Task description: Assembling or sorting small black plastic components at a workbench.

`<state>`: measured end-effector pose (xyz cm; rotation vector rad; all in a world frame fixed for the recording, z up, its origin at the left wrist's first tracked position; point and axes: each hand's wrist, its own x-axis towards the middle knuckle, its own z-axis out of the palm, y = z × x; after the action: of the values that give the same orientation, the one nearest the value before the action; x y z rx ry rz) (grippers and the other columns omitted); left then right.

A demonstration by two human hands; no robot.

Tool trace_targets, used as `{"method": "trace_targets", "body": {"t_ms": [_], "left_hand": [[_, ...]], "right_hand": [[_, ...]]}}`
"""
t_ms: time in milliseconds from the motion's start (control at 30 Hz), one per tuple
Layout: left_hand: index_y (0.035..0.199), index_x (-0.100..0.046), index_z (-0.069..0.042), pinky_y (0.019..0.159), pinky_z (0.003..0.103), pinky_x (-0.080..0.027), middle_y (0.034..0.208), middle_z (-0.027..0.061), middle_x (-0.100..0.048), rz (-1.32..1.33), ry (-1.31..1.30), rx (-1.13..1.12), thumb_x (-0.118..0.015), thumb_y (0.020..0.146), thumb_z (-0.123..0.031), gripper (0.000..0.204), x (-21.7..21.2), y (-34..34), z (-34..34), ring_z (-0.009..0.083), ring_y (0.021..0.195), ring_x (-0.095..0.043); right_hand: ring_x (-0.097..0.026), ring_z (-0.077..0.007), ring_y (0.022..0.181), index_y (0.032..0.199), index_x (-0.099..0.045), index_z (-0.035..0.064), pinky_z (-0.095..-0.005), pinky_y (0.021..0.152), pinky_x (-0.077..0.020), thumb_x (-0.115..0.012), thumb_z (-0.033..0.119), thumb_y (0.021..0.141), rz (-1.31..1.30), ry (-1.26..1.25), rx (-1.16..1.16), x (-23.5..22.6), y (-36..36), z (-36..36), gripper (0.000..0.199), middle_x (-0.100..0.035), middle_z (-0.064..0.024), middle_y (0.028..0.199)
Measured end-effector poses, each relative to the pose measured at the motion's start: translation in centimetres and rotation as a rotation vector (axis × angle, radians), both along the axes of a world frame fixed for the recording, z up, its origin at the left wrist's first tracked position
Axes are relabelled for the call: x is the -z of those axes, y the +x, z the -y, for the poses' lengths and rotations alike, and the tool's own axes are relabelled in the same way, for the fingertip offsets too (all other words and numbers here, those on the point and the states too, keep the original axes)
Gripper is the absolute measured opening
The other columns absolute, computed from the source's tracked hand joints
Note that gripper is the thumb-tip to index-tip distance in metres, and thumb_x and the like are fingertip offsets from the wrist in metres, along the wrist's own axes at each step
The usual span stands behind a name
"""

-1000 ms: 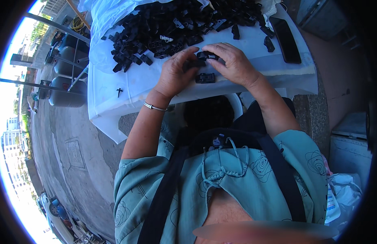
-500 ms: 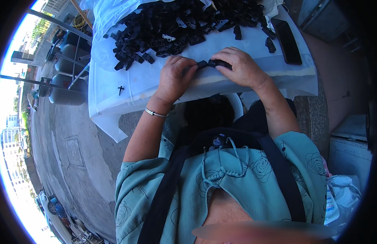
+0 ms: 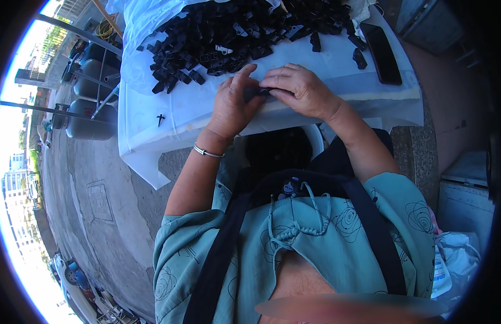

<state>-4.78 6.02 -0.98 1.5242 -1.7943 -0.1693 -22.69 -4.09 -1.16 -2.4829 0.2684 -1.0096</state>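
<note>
Above the table's near edge my two hands meet around a small black plastic part (image 3: pixel 252 93). My left hand (image 3: pixel 233 103) grips it between thumb and fingers, with the index finger raised. From the other side my right hand (image 3: pixel 303 92) pinches at the part's right end; its fingertips hide what lies between them. Just beyond both hands spreads a heap of similar black plastic parts (image 3: pixel 207 38), a few with pale metal pieces showing.
White sheeting covers the table (image 3: pixel 142 121). A black smartphone (image 3: pixel 381 54) lies at its right edge, and a small black cross-shaped piece (image 3: pixel 160 120) at the left. Below the near edge stands a white-rimmed bucket (image 3: pixel 317 141) with dark contents. Grey tanks (image 3: pixel 91 119) stand farther left.
My right hand has moved left to meet my left hand. The two black pieces seen apart before are now together between the fingers, and my left index finger has lifted.
</note>
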Motion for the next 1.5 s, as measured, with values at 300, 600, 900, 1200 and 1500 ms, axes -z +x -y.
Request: {"method": "trace_targets", "body": {"t_ms": [300, 600, 900, 1200, 1500], "left_hand": [[0.127, -0.048, -0.008, 0.079, 0.035, -0.054, 0.097, 0.0115, -0.065, -0.096, 0.104, 0.034, -0.074, 0.070, -0.003, 0.062, 0.3, 0.5, 0.1, 0.0275, 0.089, -0.064], [0.113, -0.058, -0.005, 0.075, 0.039, -0.054, 0.112, 0.0160, -0.061, -0.050, 0.041, -0.035, -0.061, 0.077, -0.003, 0.036, -1.7, 1.1, 3.2, 0.0308, 0.089, -0.065], [0.109, -0.061, -0.006, 0.070, 0.040, -0.053, 0.099, 0.0178, -0.065, 0.309, 0.163, -0.271, -0.065, 0.079, -0.017, 0.032, -1.1, -2.0, 5.9, 0.0324, 0.083, -0.065], [0.113, -0.061, -0.010, 0.073, 0.039, -0.054, 0.104, 0.0140, -0.065, 0.329, 0.005, 0.011, -0.064, 0.077, -0.006, 0.036, -2.5, 0.5, 3.6, 0.0306, 0.090, -0.066], [0.115, -0.059, -0.009, 0.076, 0.036, -0.055, 0.098, 0.0134, -0.067, 0.073, 0.244, 0.087, -0.073, 0.073, -0.010, 0.044, -1.9, -0.2, 4.6, 0.0274, 0.086, -0.067]], "right_hand": [[-0.061, -0.0242, 0.097, 0.103, -0.069, 0.0083, -0.0344, 0.084, -0.0506, -0.066, 0.005, 0.080, -0.055, 0.017, 0.034, 0.5, 0.8, -0.9, 0.023, -0.065, -0.0095, 0.105], [-0.057, -0.0276, 0.111, 0.112, -0.065, 0.0096, -0.0400, 0.095, -0.0414, -0.062, 0.015, 0.086, -0.141, -0.294, 0.239, 1.7, 0.4, -2.6, 0.027, -0.064, -0.0105, 0.108], [-0.058, -0.0304, 0.105, 0.117, -0.062, 0.0104, -0.0381, 0.086, -0.0492, -0.063, 0.019, 0.087, -0.240, -0.124, 0.748, 0.4, -2.3, 5.7, 0.031, -0.061, -0.0143, 0.113], [-0.061, -0.0294, 0.102, 0.118, -0.061, 0.0084, -0.0355, 0.089, -0.0491, -0.059, 0.016, 0.089, -0.356, 0.275, 0.479, -0.6, -3.2, 3.8, 0.030, -0.061, -0.0118, 0.114], [-0.062, -0.0293, 0.100, 0.118, -0.061, 0.0088, -0.0360, 0.086, -0.0517, -0.062, 0.010, 0.086, -0.104, 0.162, 0.322, 0.4, -2.0, 2.2, 0.032, -0.061, -0.0127, 0.113]]}}
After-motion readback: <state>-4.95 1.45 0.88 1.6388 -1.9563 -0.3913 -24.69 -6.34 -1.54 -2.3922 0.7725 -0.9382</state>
